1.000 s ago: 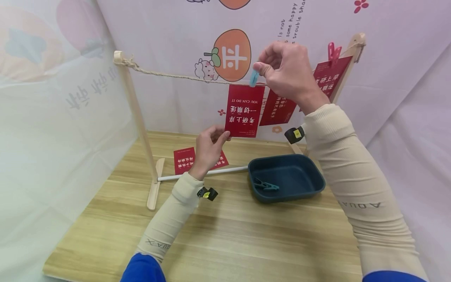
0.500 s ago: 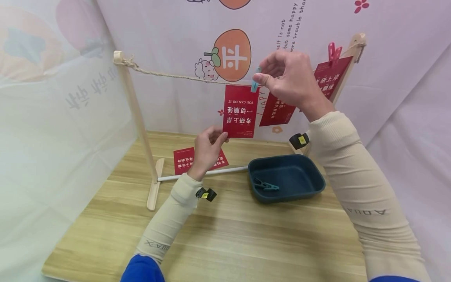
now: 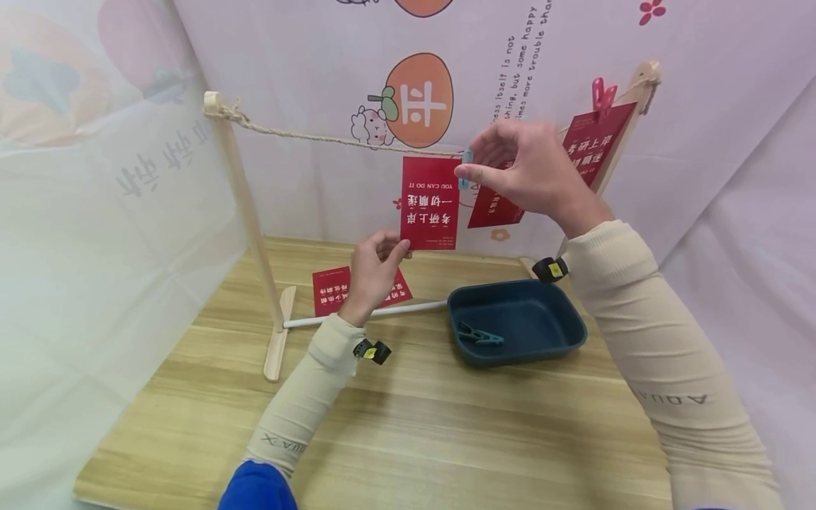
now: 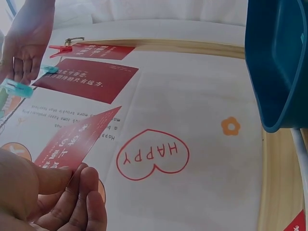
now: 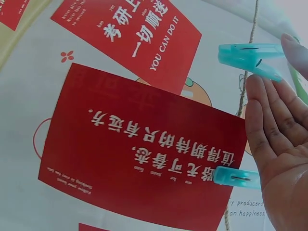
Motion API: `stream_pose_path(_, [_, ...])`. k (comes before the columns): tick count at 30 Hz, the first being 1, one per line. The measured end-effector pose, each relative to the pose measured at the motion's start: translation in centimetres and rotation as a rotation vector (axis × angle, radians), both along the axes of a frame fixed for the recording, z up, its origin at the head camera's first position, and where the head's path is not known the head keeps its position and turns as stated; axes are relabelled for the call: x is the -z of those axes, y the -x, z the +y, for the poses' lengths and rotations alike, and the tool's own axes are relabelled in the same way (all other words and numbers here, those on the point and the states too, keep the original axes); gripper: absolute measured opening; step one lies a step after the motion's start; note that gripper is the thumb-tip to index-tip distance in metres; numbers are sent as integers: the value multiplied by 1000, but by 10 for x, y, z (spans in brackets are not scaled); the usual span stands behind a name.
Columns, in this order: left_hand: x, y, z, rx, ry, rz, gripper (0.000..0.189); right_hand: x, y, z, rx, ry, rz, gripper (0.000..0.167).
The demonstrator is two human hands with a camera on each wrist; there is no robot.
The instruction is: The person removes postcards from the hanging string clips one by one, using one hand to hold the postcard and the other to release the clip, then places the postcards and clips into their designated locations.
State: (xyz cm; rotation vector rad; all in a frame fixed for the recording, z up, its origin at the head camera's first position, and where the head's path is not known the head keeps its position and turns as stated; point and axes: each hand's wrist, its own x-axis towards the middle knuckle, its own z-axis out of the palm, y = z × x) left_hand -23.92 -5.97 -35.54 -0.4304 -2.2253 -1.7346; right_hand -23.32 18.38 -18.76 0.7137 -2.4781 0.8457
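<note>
My left hand (image 3: 376,273) pinches a red card (image 3: 429,205) with white lettering by its lower left corner, as seen in the head view. The card's upper edge is just below the twine (image 3: 319,139). Beside its upper right corner, my right hand (image 3: 532,173) holds a light blue clothespin (image 3: 465,170) between thumb and fingers. The right wrist view shows this clothespin (image 5: 238,54) next to the twine. Another red card (image 5: 144,130) hangs from the twine by a second light blue clothespin (image 5: 236,177). Farther right hangs a red card (image 3: 596,138) under a pink clothespin (image 3: 602,98).
A dark blue basin (image 3: 542,319) stands on the wooden table (image 3: 446,425), with teal clothespins (image 3: 481,334) inside. Red cards (image 3: 331,283) lie behind my left wrist. Wooden posts (image 3: 245,198) carry the twine, and a white rod (image 3: 411,309) runs low between them.
My right hand has moved downward with the clothespin, from the twine to beside the card's upper right corner. The card in my left hand has shifted slightly left.
</note>
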Motion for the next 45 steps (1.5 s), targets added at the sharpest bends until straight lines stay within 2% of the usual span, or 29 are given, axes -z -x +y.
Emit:
stream_pose_path(12, [5, 2, 0, -10, -13, -21, 20, 21, -2, 6, -27, -44, -9, 39])
stream_pose_path(26, [8, 3, -2, -13, -15, -21, 19, 40, -5, 13, -15, -49, -100, 37])
stream_pose_path(34, [10, 5, -3, -17, -21, -40, 19, 53, -3, 19, -21, -75, -117, 36])
stream_pose_path(45, [11, 6, -2, -22, -17, -47, 19, 70, -2, 24, -4, -141, -258, 41])
